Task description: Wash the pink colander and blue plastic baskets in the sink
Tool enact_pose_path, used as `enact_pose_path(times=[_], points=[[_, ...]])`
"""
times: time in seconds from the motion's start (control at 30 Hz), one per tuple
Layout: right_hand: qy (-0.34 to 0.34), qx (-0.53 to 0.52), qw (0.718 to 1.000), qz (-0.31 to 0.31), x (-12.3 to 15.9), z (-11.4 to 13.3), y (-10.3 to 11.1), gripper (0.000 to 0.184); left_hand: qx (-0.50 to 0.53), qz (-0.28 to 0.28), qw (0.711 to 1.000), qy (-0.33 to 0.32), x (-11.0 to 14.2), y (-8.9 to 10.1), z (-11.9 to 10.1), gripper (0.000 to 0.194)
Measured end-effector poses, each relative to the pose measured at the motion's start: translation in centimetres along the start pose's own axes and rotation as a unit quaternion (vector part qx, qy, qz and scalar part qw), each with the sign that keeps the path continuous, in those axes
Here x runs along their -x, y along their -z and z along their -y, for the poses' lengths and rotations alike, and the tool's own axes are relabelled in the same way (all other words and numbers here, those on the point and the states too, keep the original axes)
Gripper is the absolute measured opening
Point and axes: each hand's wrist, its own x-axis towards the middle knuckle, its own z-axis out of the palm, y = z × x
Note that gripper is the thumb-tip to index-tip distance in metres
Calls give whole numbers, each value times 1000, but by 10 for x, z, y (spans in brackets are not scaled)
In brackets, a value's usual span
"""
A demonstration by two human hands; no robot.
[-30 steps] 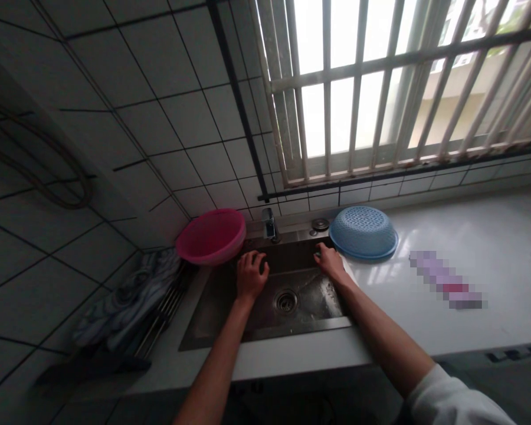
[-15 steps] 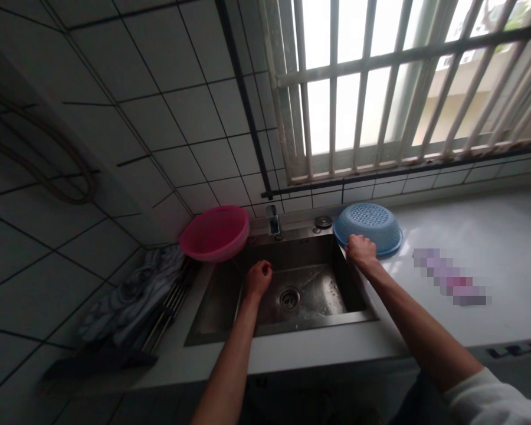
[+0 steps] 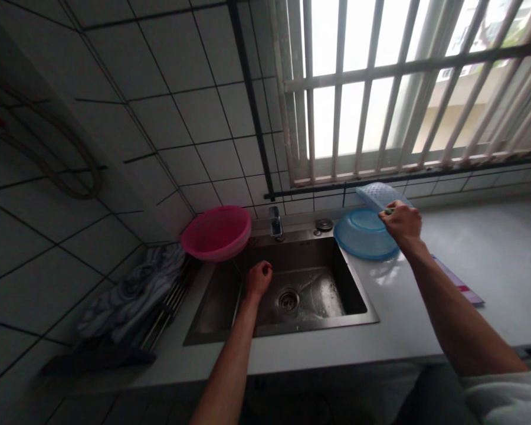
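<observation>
My right hand (image 3: 403, 223) grips a light blue perforated colander (image 3: 378, 193), raised and tilted near the window sill. A small greenish bit shows by its fingers, too small to name. Below the colander, a translucent blue basin (image 3: 365, 236) lies upside down on the counter, beside the sink's right rim. Over the sink (image 3: 310, 321), my left hand (image 3: 259, 278) is held with its fingers curled closed. Whatever those fingers hold, if anything, is hidden.
A pink basin (image 3: 216, 233) rests tilted at the sink's back left corner, beside the faucet (image 3: 275, 221). Folded grey patterned cloth (image 3: 124, 289) lies by a metal rack (image 3: 164, 316) on the left. A purple packet (image 3: 462, 286) lies partly behind my right forearm.
My right hand has moved right and up, lifting the colander off the blue basin, which is now uncovered. The left hand has stayed over the sink.
</observation>
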Motion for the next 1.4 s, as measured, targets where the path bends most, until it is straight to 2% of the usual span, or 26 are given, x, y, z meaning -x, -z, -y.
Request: enact_pose_path(times=[0.07,0.17,0.27,0.33,0.4,0.47,0.53,0.6,0.67,0.77,0.87,1.0,1.1,1.2,1.3,1.4], points=[[-29,-42,995,-85,-12,-13,9,29,6,-1,1000,5,0,0,1,13],[-22,-101,976,-194,-12,-21,20,24,15,-8,1000,10,-1,-1,2,13],[30,-167,959,-227,4,-12,28,18,22,-17,999,21,-2,-1,2,13],[73,-201,956,-203,20,1,30,18,24,-35,999,34,-2,1,1,13],[128,-204,961,-134,36,18,28,16,21,-63,996,52,-1,4,1,13],[179,-187,965,-34,53,36,20,15,16,-96,992,76,1,7,3,15],[228,-148,956,107,70,54,6,15,12,-126,987,99,2,10,5,17],[241,-90,940,226,88,72,-13,17,11,-150,982,112,2,12,7,19],[225,-46,931,285,106,91,-36,23,16,-166,979,116,1,13,8,21],[196,-15,929,314,129,116,-72,29,37,-172,978,111,1,15,5,21],[163,-30,928,333,148,129,-103,31,65,-173,978,94,3,17,4,21],[100,-91,933,334,167,123,-134,28,75,-186,977,77,6,22,3,25],[71,-122,932,333,168,112,-148,26,63,-206,975,56,-2,30,-10,31],[51,-148,928,339,163,108,-155,23,52,-196,979,-21,-26,45,-37,36],[38,-187,923,335,160,111,-158,19,17,-161,978,-134,-64,62,-68,44],[30,-219,921,320,161,114,-160,17,-41,-90,966,-241,-104,72,-88,57]])
